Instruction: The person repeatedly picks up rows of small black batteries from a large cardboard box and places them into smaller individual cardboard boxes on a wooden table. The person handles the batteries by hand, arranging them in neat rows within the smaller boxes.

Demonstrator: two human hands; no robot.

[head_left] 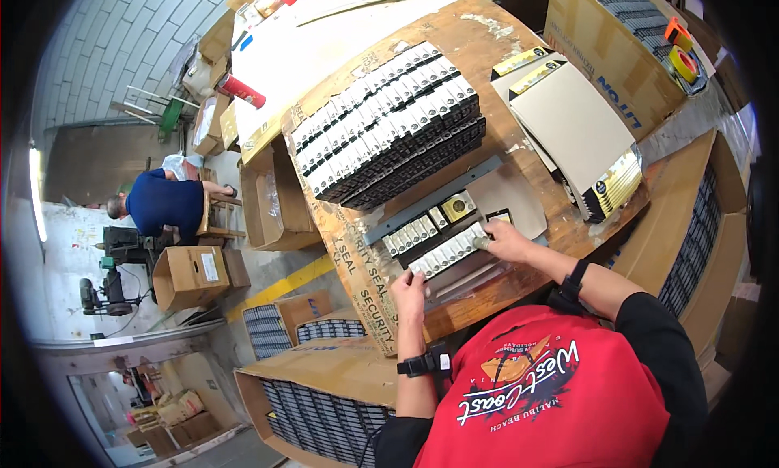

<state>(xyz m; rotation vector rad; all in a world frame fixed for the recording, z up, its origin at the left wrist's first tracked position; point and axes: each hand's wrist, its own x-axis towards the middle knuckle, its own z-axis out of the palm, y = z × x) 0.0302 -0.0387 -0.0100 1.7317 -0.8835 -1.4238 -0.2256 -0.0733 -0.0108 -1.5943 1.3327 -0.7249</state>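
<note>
A row of small white-topped black boxes (449,254) lies on the table in front of me. My left hand (408,291) pinches its near left end. My right hand (505,242) is closed on its right end. Just beyond it sits another short row of the same boxes (412,234), with a gold-faced box (458,208) at its right. A grey metal bar (434,198) runs behind both rows. Farther back stands a big block of stacked small boxes (388,127), several rows deep.
Flat cardboard sleeves with gold ends (572,115) are piled at the table's right. A cardboard carton (604,54) bears a tape roll (683,64). Open cartons (324,366) of packed boxes flank the table. A red can (243,90) lies at the far left. A person (166,204) sits beyond.
</note>
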